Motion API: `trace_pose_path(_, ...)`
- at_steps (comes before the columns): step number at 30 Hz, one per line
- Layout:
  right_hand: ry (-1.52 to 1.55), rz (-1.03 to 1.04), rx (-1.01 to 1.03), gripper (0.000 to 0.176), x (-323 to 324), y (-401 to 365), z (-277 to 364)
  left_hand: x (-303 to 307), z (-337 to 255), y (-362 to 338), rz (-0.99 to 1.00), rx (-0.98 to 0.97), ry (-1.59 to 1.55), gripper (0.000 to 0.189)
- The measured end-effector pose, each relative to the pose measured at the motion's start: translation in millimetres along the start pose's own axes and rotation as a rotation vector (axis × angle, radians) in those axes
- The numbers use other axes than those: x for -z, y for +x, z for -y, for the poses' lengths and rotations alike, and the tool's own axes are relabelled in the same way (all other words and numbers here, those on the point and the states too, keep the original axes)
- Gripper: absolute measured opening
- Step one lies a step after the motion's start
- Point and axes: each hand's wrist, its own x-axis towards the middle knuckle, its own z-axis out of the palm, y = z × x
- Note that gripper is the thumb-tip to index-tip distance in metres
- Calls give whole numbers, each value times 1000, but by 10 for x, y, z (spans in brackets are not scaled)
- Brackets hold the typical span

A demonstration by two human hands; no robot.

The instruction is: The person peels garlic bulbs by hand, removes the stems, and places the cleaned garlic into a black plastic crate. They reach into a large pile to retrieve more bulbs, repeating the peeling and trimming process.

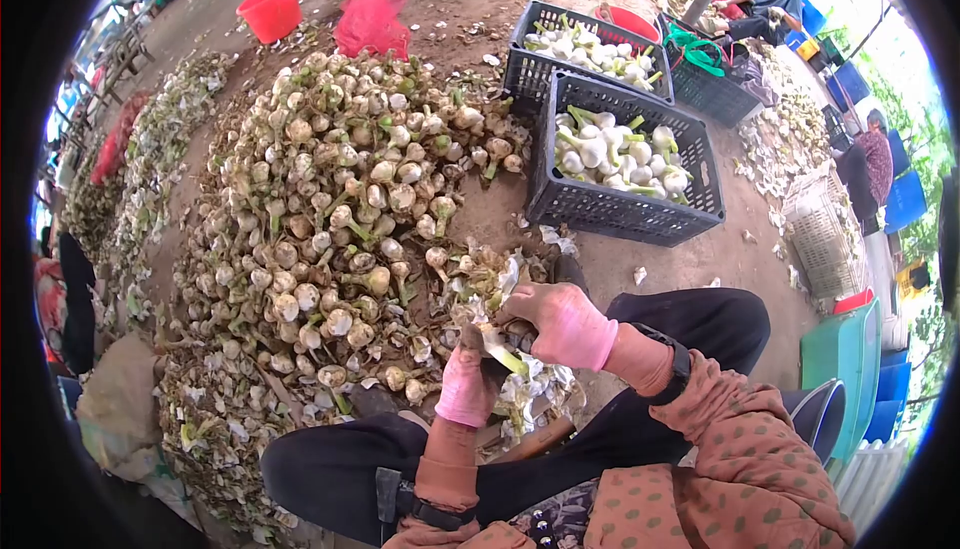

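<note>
In pink-palmed gloves with darkened fingertips, both of my hands work close together over my lap. My left hand (pixel 465 384) is closed around a garlic bulb with a green-white stem (pixel 508 359), whose cut end points to the lower right. Just above it, my right hand (pixel 562 324) has its fingers curled in a pinch on papery garlic skin (pixel 510 277); the bulb itself is mostly hidden by the fingers. Loose peeled skins (pixel 540 394) hang and lie under the hands. Beyond my left hand spreads a large heap of unpeeled garlic (pixel 340 189).
A black crate (pixel 630 219) of cleaned white garlic stands ahead to the right, with another crate (pixel 520 74) behind it. Farther off are a red bucket (pixel 270 11), red netting (pixel 372 24), a white basket (pixel 825 239) and a green bin (pixel 840 369). Other people sit at the right.
</note>
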Motion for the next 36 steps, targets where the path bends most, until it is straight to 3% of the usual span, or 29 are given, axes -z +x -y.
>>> trace_pose_path(3, 150, -23, 18, 32, -62, 20, -107, 42, 19, 15, -1, 47, -92, 51)
trace_pose_path(8, 193, 30, -78, 29, -69, 73, -286, 7, -45, -82, 178, 81, 31, 59)
trace_pose_path(10, 66, -35, -149, 28, -262, 97, -552, -124, -135, -117, 233, 130, 123, 66)
trace_pose_path(11, -35, 36, -281, 30, -341, 106, -680, -132, -139, -118, 215, 148, 177, 69)
trace_pose_path(12, -36, 33, -279, 30, -379, 54, -763, -133, -151, -113, 196, 163, 232, 72)
trace_pose_path(16, 128, -121, -105, 37, -262, -41, -688, -68, -73, -88, 93, 1, 105, 64)
trace_pose_path(18, 687, -9, -170, 34, 14, -22, -439, 34, -16, -1, 87, -5, 102, 65)
trace_pose_path(19, 527, -38, -83, 26, 74, -12, -336, 42, -23, 10, 90, 11, 64, 65)
trace_pose_path(22, 425, 47, 3, 22, 87, -34, -132, 6, -9, 38, 93, 2, 12, 60)
trace_pose_path(26, 436, -10, 68, 32, -75, -67, -274, 34, 1, -6, 4, 7, 60, 52)
trace_pose_path(34, 284, 19, -81, 28, -96, 30, -247, -5, -77, -77, 150, 145, 188, 70)
trace_pose_path(36, 79, 6, -119, 25, -300, 52, -459, 10, -29, -61, 138, 161, 185, 73)
